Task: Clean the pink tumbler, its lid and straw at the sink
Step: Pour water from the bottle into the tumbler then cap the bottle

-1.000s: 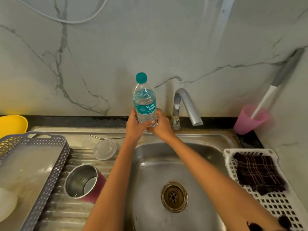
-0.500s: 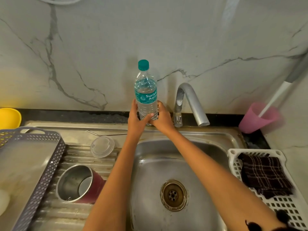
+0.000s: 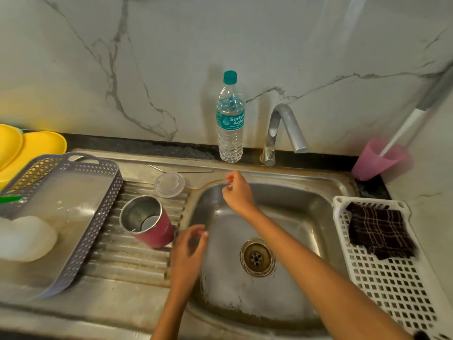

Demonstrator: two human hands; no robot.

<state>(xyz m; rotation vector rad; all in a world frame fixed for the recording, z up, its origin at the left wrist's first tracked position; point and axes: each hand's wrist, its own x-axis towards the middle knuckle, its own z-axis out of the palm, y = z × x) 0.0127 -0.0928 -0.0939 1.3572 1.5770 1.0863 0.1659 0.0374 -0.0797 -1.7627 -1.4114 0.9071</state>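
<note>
In the head view, the left hand [image 3: 190, 244] hangs over the left edge of the sink [image 3: 306, 217]. Its fingers are loosely bent and hold nothing. The pink tumbler [image 3: 149, 222] sits just to the left of this hand on the ribbed draining surface, its open mouth turned upward. The clear lid [image 3: 169, 184] lies flat beyond the tumbler. The right hand [image 3: 236, 192] is over the back left corner of the sink, fingers relaxed and a little curled, also holding nothing. The metal straw [image 3: 181, 171] lies on the back rim, to the left of this hand. Behind the right hand a water bottle [image 3: 230, 119] stands upright beside the tap [image 3: 282, 128].
</note>
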